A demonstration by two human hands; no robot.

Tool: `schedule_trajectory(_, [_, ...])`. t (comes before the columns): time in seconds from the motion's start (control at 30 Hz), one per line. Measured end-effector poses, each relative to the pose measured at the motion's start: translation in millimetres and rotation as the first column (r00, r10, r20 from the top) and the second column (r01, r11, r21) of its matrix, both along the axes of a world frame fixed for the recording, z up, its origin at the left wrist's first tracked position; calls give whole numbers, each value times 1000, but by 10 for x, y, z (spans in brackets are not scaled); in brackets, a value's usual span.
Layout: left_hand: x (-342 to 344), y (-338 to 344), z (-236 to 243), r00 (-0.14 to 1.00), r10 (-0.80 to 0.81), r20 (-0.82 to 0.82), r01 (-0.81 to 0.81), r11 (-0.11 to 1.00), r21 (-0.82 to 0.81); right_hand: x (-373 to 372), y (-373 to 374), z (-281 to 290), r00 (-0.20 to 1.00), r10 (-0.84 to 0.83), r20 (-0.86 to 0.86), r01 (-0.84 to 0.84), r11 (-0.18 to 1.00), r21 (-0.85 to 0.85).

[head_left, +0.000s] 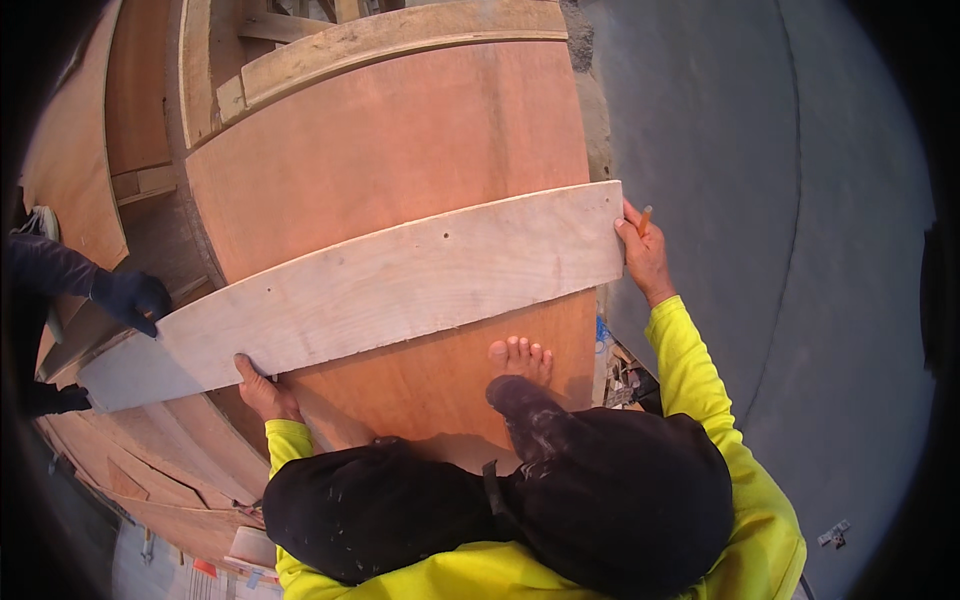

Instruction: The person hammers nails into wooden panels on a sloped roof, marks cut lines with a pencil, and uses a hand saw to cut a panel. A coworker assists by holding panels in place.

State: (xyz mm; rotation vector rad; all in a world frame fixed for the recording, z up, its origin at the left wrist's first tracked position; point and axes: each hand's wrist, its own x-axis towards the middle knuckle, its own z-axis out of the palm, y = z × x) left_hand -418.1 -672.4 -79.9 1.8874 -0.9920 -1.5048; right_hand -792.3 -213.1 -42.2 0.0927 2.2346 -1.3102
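Note:
A long pale plywood strip (420, 280) lies slantwise across a reddish plywood panel (400, 140). My left hand (268, 393) grips the strip's near edge toward its left part, thumb on top and fingers hidden beneath. At the right end, my right hand (648, 262) is closed round the strip's short edge. An orange pencil-like stick (645, 220) pokes out between that hand's fingers. Another person's dark-gloved hand (133, 300) is at the strip's far left edge, and a second dark glove (62, 398) is by its left tip.
My bare foot (525, 362) rests on the panel below the strip. A timber batten (400, 45) borders the panel's far side. More plywood sheets (75, 170) and boards stand at left. A grey concrete surface (720, 200) spreads along the right, with wood scraps (625, 380) beside the panel.

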Motion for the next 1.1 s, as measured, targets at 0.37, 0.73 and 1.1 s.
schedule_trajectory(0.37, [63, 4, 12, 999, 0, -33, 0, 1000, 1, 35, 52, -1, 1000, 5, 8, -6, 996, 89])
schedule_trajectory(0.73, [-32, 82, 135, 999, 13, -31, -11, 999, 53, -23, 15, 57, 999, 36, 41, -44, 979, 201])
schedule_trajectory(1.1, [-109, 78, 181, 1000, 0, -5, 0, 999, -32, -348, -1457, 714, 949, 264, -175, -302, 920, -248])
